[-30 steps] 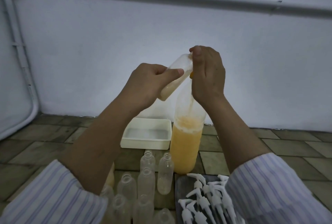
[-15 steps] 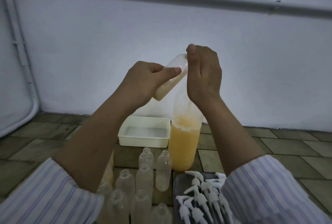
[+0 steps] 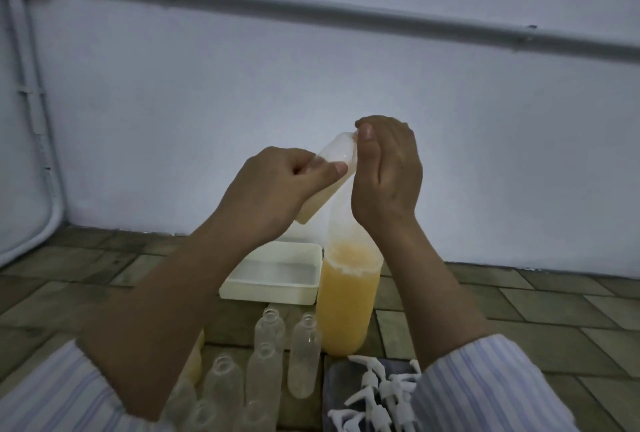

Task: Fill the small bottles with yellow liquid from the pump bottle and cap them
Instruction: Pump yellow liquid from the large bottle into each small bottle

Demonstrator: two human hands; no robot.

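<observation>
The person holds a small bottle (image 3: pixel 327 182) up in front of the wall, tilted, its neck raised toward the right and its rounded base low on the left. It is soft translucent plastic, and pale yellow liquid lies pooled in its lower end. The left hand (image 3: pixel 277 189) wraps round the bottle's body, thumb laid flat along the side and fingers curled behind. The right hand (image 3: pixel 386 172) is curled over the top of the pump bottle (image 3: pixel 348 293), thumb upright beside the small bottle's neck; the pump head itself is hidden under the palm, so I cannot tell how the fingers sit on it.

The pump bottle is a tall clear plastic cylinder standing on the tiled floor, a little over half full of cloudy orange-yellow liquid with foam at the surface. No label or writing shows on any container.

Just behind it to the left lies a shallow cream plastic tray (image 3: pixel 273 275), rectangular with rounded corners. Nearer, a cluster of empty bottles (image 3: pixel 266 362) stands upright and uncapped, frosted and round-shouldered; one of them (image 3: pixel 304 359) holds a little liquid at the bottom. To their right a dark tray (image 3: pixel 337 376) carries a heap of white plastic pump caps (image 3: pixel 374 393). Both forearms come out of striped shirt sleeves (image 3: pixel 485 386). A grey pipe (image 3: pixel 346 12) runs along the pale painted wall.
</observation>
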